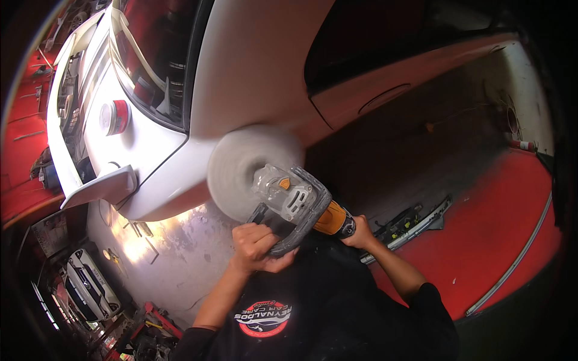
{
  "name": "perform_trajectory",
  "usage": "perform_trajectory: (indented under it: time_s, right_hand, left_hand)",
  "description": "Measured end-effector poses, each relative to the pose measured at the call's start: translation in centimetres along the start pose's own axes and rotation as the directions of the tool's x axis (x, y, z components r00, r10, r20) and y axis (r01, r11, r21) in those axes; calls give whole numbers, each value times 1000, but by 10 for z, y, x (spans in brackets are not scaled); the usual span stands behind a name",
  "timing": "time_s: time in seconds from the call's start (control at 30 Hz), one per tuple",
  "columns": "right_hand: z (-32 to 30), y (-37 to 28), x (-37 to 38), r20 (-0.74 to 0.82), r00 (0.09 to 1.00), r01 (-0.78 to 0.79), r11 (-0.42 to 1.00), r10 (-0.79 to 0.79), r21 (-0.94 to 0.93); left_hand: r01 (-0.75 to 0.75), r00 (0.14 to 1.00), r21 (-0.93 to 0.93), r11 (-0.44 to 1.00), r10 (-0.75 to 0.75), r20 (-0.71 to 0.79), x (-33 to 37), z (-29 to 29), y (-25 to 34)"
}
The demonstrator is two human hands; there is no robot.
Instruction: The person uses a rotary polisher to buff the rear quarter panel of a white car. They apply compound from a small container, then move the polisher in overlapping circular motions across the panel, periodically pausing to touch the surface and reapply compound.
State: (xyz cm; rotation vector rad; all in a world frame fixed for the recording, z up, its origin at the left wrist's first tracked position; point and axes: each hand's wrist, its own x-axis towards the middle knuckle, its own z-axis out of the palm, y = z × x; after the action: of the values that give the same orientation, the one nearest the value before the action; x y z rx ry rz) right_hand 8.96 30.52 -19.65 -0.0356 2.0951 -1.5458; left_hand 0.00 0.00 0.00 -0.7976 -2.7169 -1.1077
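Observation:
A rotary polisher (pixel 292 195) with a grey head and a yellow-and-black body is in both my hands. My left hand (pixel 256 246) is closed round its black loop handle (pixel 293 240). Its rear end is wrapped by my right hand (pixel 360 233), whose fingers are partly hidden. The round white polishing pad (pixel 232 174) is smeared by motion and lies against or very close to the rear side panel of a white car (pixel 253 78). On the car's rear lid sits a round tin (pixel 115 117) with a red and silver side.
A rear spoiler (pixel 102 188) juts out left of the pad. Trim strips (pixel 412 225) lie on the red floor (pixel 500 222) at the right, with a grey hose or strip (pixel 515 265) farther right. A car bumper (pixel 90 286) and jumbled red tools (pixel 159 319) are at lower left.

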Motion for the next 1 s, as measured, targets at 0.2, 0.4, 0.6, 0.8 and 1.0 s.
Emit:
perform_trajectory:
  time_s: [0.2,0.4,0.6,0.8,1.0]
  right_hand:
    - [-36,27,-23,-137,987,-78,994,87,74]
    - [-18,9,-11,-147,986,-57,985,81,163]
    - [40,-25,14,-65,992,110,990,-104,93]
    - [94,-82,52,23,997,69,997,-70,46]
    - [67,-78,41,23,998,65,998,-65,-1]
  left_hand:
    - [-105,994,-68,992,107,24,47,63,4]
    - [-103,994,-88,991,99,-43,53,55,-3]
    - [10,997,5,1000,-9,-73,-23,-18,-22]
    - [109,972,91,990,-87,-218,-72,-77,-47]
    - [87,973,29,996,-79,-217,-73,-57,-42]
